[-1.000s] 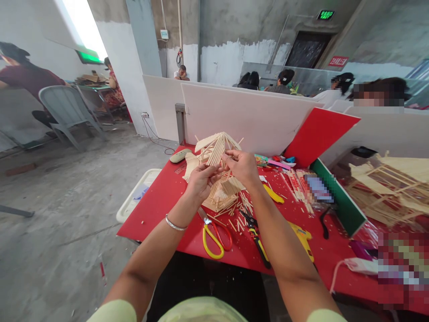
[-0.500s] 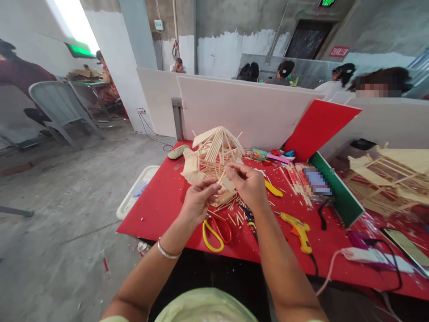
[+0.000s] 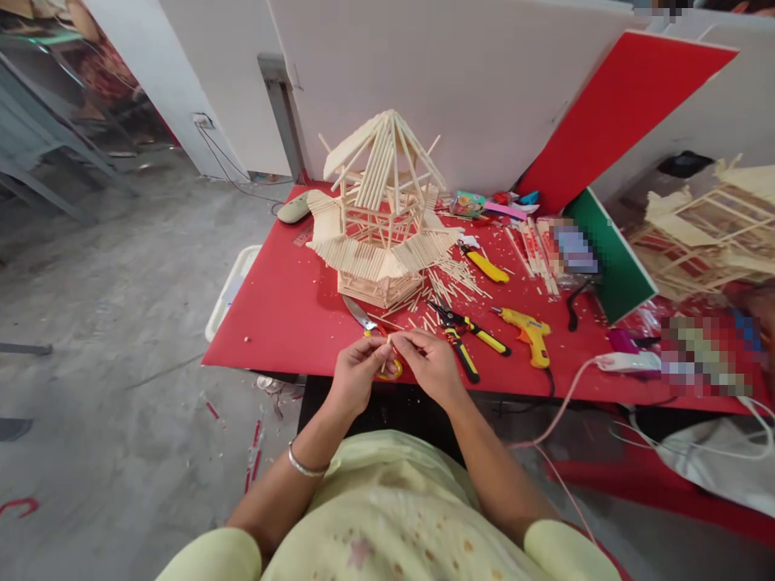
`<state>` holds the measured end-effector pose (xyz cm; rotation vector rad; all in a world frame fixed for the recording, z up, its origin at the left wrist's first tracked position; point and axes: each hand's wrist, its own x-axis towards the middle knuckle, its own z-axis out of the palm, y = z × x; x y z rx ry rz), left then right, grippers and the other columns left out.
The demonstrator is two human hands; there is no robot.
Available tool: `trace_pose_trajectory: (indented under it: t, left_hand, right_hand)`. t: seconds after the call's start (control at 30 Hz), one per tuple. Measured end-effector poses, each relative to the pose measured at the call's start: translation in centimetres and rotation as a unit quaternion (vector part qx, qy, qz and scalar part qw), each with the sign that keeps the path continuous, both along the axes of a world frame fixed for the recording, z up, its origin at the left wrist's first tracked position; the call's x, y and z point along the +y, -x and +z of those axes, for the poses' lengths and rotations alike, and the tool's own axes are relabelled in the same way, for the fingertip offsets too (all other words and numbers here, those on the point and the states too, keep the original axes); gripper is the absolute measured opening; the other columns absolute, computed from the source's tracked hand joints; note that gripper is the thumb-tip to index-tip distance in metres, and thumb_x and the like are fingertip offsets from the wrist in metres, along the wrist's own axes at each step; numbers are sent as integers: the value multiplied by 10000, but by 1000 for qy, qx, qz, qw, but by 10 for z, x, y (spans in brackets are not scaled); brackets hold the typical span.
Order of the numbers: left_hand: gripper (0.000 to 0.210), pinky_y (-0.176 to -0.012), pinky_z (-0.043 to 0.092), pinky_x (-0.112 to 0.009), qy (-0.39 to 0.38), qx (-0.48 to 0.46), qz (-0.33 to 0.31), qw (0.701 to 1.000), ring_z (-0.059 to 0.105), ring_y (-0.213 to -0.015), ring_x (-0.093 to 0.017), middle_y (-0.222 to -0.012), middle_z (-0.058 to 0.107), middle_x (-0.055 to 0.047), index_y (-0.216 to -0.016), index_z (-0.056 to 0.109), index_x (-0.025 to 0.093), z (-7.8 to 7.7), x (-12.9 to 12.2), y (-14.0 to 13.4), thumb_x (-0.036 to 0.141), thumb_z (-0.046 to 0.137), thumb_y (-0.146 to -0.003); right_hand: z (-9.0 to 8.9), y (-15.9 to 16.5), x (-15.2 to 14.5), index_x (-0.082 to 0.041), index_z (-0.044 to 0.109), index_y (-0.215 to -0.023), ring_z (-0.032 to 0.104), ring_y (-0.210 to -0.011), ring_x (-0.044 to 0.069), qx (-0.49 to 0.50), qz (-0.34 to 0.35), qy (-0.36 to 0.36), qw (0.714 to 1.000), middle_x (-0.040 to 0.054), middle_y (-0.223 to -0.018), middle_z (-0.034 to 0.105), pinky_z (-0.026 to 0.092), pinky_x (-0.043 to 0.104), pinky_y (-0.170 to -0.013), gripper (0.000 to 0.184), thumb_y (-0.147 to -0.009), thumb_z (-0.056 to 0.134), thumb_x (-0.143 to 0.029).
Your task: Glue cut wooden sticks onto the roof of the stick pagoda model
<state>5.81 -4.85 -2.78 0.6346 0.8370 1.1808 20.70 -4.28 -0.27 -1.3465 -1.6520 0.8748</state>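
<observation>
My left hand (image 3: pixel 358 373) and my right hand (image 3: pixel 429 365) meet over the front edge of the red table (image 3: pixel 272 307). Both are closed in a pinch on a short wooden stick (image 3: pixel 388 345), mostly hidden by the fingertips. Under the hands lie scissors (image 3: pixel 358 313) with red and yellow handles, partly covered. Beyond them stands a pavilion model (image 3: pixel 387 257) built of thin wooden sticks, its upper roof only partly filled in. Loose cut sticks (image 3: pixel 451 278) are scattered at its right foot.
Right of my hands lie black-and-yellow pliers (image 3: pixel 463 347), a yellow-handled cutter (image 3: pixel 488 266) and a yellow glue gun (image 3: pixel 528 332) with its cord. A green board (image 3: pixel 611 258) stands before another stick model (image 3: pixel 708 234). A computer mouse (image 3: pixel 294 208) sits at the left edge.
My hands have drawn back from the model toward my body, still pinched together on the stick. The view has tilted down, so the whole model and more of my shirt show.
</observation>
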Motion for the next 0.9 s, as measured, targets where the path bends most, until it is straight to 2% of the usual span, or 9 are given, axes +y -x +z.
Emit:
trace_pose_trajectory:
  t: [0.07,0.13,0.3,0.43,0.57,0.63,0.7,0.8,0.9]
  left_hand:
    - [295,-552,538,-236,7,-11,11,1000,633,-550,-114,-694,680,-20,-894,704,139,-4,-2,-2,350,818,-721]
    - [297,-538,537,-232,11,-13,17,1000,629,-542,-110,-693,677,-17,-890,691,136,-3,-2,-4,348,816,-725]
    - [296,-501,529,-222,7,-8,2,1000,626,-546,-109,-710,673,-14,-890,677,134,1,-5,-10,352,805,-737]
    - [303,-476,508,-211,-3,0,-13,1000,617,-538,-105,-706,666,-14,-900,677,136,4,-9,-15,381,784,-757]
    - [313,-501,511,-228,-5,3,0,1000,614,-532,-107,-702,671,-11,-921,679,143,9,-10,-14,380,789,-750]
    - [316,-518,508,-230,-5,6,9,1000,612,-532,-105,-695,674,-13,-918,683,138,10,-11,-13,374,797,-741]
    - [316,-527,501,-227,-5,8,19,1000,608,-534,-102,-686,676,-16,-914,691,131,10,-10,-13,367,802,-735]
    - [310,-530,490,-223,-2,3,28,1000,601,-536,-98,-675,678,-22,-908,704,126,7,-8,-13,360,806,-732]
    - [295,-531,487,-215,-3,-1,30,1000,600,-548,-97,-657,677,-20,-914,728,133,3,-5,-16,339,816,-722]
  right_hand:
    - [-12,-16,-9,-227,724,-1049,660,-940,187,-72,-33,-19,997,58,-1018,724,504,299,-858,327,-963,486,-434]
    - [-24,-37,-17,-216,700,-1132,630,-1010,219,-199,-107,-50,973,86,-1070,699,475,345,-925,355,-960,482,-436]
    - [-43,-85,-26,-139,534,-1371,473,-1226,352,-468,-225,-49,853,191,-1357,524,380,473,-1007,569,-887,550,-437]
    - [-39,-100,-13,-83,441,-1425,506,-1158,385,-534,-224,38,814,251,-1296,551,392,477,-926,795,-850,538,-623]
    - [-30,-103,0,-121,500,-1375,554,-1095,383,-550,-210,77,805,238,-1162,608,394,489,-894,849,-804,499,-750]
    - [-28,-104,0,-144,549,-1325,581,-1056,361,-517,-216,100,822,218,-1141,610,416,465,-872,819,-763,558,-740]
    - [-27,-107,-3,-156,603,-1251,590,-1027,340,-433,-245,127,858,194,-1125,612,432,441,-862,771,-701,642,-695]
    - [-24,-109,-13,-166,662,-1109,577,-994,313,-127,-258,177,941,130,-1014,639,442,421,-867,678,-629,711,-642]
    - [-13,-100,-27,-182,659,-1129,586,-869,251,144,-175,217,949,89,-945,642,479,408,-807,725,-737,482,-765]
